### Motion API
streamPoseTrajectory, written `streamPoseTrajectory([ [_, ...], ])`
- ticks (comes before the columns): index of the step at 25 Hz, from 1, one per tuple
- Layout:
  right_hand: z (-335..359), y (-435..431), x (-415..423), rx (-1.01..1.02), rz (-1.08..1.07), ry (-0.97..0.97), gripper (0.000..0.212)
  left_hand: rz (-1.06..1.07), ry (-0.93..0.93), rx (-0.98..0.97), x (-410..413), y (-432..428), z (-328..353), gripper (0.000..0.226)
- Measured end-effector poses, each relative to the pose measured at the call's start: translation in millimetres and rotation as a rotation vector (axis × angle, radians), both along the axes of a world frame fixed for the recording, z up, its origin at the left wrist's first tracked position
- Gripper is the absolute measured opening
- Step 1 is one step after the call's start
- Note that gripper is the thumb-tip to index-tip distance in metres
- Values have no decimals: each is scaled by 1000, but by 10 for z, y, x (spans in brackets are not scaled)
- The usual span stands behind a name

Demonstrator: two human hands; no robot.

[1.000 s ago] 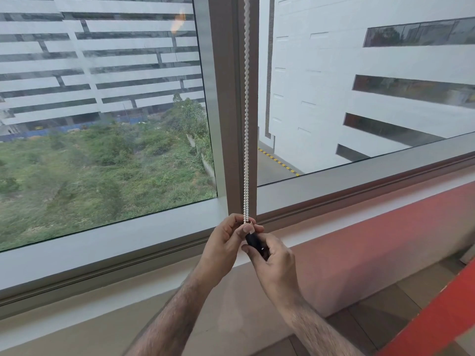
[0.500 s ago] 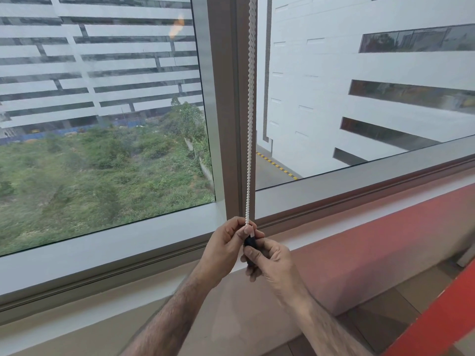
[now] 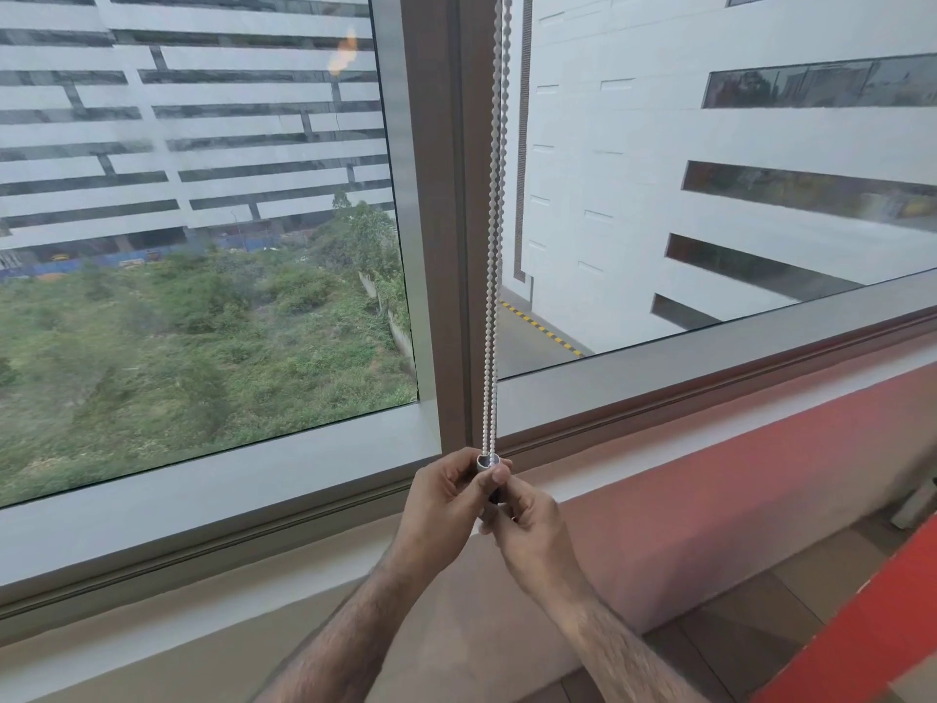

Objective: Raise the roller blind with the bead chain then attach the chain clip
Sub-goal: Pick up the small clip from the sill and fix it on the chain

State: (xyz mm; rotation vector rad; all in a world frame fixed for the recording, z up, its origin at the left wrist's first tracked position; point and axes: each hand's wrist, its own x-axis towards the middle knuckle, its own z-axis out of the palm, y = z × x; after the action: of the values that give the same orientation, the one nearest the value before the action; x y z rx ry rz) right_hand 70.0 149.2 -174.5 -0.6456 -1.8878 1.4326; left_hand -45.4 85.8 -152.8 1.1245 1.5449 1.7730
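Left pane (image 3: 203, 220): glass, large. Behind it a pale slatted building above and green scrub below. A small orange glare spot high on the glass.

Sill (image 3: 228, 509): grey frame rail under the panes, running left to right and rising toward the right.

Left hand (image 3: 446, 499): bare, forearm entering from the bottom edge. Fingers curled, thumb and fingertips pinched shut on the clip from the left side, just under the chain's lower end.

Mullion (image 3: 446, 220): brown-grey upright post between the two panes.

Chain (image 3: 494, 246): white beads, two strands hanging side by side in front of the mullion's right edge, from the top of the view straight down to the hands. Both strands taut and nearly touching; their lower ends enter the clip.

Clip (image 3: 488, 463): small, grey rounded top with a dark body below, mostly hidden by fingers. Held between both hands, in front of the sill at the foot of the mullion. Whether it is fastened to the chain cannot be told.

Right hand (image 3: 532, 535): bare, forearm entering from the lower right. Thumb tip pressed on the clip's top right, fingers closed around the lower part of the clip. Touches the left hand.

Right pane (image 3: 710, 170): glass; white building with dark slots, yellow-black kerb striping below.

Wall (image 3: 735, 474): red band under the sill, right side.

Floor (image 3: 760, 626): brown tiles, lower right.
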Motion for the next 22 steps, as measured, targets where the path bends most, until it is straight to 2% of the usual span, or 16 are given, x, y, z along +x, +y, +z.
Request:
streamPoseTrajectory([
  [2,10,26,-9,-80,61,30,16,-72,-53,13,-40,-17,7,29],
  [4,20,79,-18,-143,123,34,13,-111,-79,15,-76,-26,-5,29],
  [11,-30,169,-98,85,11,-84,14,-81,-103,89,-127,42,-121,26],
  [15,-125,148,-161,139,-47,-51,14,-54,-55,105,-186,59,-214,18],
  [19,-238,128,-204,168,-88,-16,26,-55,-29,95,-183,78,-247,16],
  [22,-204,192,-253,169,-106,0,27,-60,-28,77,-229,160,-206,13],
])
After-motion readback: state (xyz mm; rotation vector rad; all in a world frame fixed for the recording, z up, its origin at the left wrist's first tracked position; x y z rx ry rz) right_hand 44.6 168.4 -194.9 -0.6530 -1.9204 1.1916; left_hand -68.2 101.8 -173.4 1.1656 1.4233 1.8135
